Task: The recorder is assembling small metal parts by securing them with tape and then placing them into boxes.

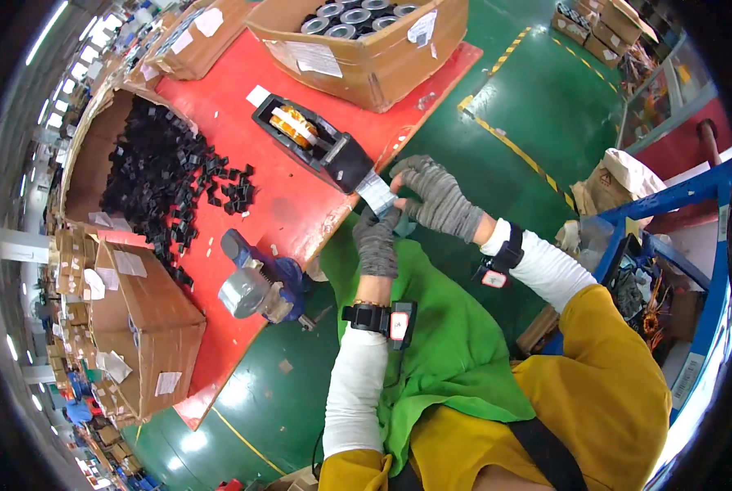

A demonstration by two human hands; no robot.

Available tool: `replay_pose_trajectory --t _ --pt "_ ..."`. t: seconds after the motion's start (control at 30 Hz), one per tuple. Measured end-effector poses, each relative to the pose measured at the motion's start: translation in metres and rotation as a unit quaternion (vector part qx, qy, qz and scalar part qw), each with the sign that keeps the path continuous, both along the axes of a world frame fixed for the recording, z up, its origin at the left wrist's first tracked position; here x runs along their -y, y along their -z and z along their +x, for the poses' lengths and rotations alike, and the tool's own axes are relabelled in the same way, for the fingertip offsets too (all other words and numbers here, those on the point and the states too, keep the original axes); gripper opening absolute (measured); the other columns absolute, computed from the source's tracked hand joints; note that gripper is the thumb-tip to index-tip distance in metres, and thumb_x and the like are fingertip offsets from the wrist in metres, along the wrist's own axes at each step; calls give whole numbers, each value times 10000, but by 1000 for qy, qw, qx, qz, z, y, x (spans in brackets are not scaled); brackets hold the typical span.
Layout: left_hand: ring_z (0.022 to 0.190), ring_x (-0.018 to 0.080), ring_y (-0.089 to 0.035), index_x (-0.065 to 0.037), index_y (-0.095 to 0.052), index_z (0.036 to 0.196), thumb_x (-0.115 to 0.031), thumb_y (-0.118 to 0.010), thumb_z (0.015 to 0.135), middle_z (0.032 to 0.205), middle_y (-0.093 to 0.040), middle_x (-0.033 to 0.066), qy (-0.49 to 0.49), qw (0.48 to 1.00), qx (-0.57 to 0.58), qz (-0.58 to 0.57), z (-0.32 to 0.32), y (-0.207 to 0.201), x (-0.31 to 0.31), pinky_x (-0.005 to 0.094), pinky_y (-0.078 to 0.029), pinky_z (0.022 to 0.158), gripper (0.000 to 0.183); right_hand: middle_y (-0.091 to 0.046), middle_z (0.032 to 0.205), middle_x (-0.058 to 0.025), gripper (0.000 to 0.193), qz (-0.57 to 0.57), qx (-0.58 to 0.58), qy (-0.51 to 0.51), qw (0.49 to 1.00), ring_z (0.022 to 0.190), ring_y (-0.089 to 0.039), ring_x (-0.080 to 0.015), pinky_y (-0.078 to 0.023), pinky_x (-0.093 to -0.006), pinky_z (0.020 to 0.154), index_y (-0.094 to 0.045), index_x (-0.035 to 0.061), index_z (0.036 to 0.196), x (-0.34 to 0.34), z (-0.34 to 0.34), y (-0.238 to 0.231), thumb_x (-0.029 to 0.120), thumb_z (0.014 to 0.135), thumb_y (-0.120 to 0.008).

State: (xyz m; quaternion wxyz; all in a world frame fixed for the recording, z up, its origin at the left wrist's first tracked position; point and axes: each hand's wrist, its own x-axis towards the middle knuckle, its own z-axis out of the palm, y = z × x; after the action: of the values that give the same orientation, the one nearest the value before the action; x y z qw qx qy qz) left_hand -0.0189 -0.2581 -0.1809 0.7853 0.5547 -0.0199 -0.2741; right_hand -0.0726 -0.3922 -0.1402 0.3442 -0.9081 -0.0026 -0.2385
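Currently, head view: both hands, in grey knit gloves, are at the near edge of the red table (280,209), working at a pale strip (375,194) that hangs off the front end of a black tape dispenser (348,161). Left hand (377,242) is under the strip's lower end, fingers against it; glove hides the fingertips, so can't tell if they're clamped on it. Right hand (437,199) sits just right of the strip, fingers bent, tips by its edge; can't tell if pinched or apart. Dispenser carries an orange-yellow roll (292,125). Beyond it, an open carton (333,67) of round silver-rimmed parts. Left: black pieces (157,168) spilling from a tipped carton onto the table. Blue device (288,278) with a silver round part near the table's edge.
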Motion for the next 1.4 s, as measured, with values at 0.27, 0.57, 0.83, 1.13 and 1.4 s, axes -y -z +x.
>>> replay_pose_trajectory --t 0.27,0.57,0.83,1.13,1.4 --pt "872 135 -566 -4 -601 1087 -26 -652 770 1008 -617 45 8 1000 -1 7 2 6 2 266 -443 784 322 -559 923 -118 192 -12 -20 -25 999 899 -533 -307 -439 -381 798 -558 51 813 5 6 0 80 678 -691" --pt "941 195 -563 -6 -485 1212 -130 -675 762 1064 -597 92 124 952 235 152 -25 -26 -26 306 -449 810 505 -552 909 -110 185 -29 15 -17 999 888 -534 -292 -435 -373 776 -544 52 772 -5 -17 -17 70 655 -686" --pt "1094 264 -536 -4 -499 1207 -209 -613 822 1195 -549 153 485 785 347 169 -57 -168 -150 375 -443 882 451 -547 900 -114 193 32 27 -40 998 861 -546 -285 -442 -347 774 -535 38 769 -14 -43 -41 32 667 -699" --pt "1016 325 -540 19 -535 1133 -185 -567 827 1095 -558 212 -188 742 479 429 113 -81 -283 392 -428 875 369 -538 886 -107 175 94 -5 -69 993 850 -542 -263 -439 -335 762 -533 31 763 -34 -41 -29 23 671 -682" --pt "1137 469 -405 -123 -482 1226 -325 -585 774 1247 -433 257 -153 626 439 626 233 -58 -270 501 -355 944 506 -539 863 -103 166 112 -45 -42 992 815 -541 -254 -442 -330 733 -527 34 730 -34 -52 -24 10 651 -671"
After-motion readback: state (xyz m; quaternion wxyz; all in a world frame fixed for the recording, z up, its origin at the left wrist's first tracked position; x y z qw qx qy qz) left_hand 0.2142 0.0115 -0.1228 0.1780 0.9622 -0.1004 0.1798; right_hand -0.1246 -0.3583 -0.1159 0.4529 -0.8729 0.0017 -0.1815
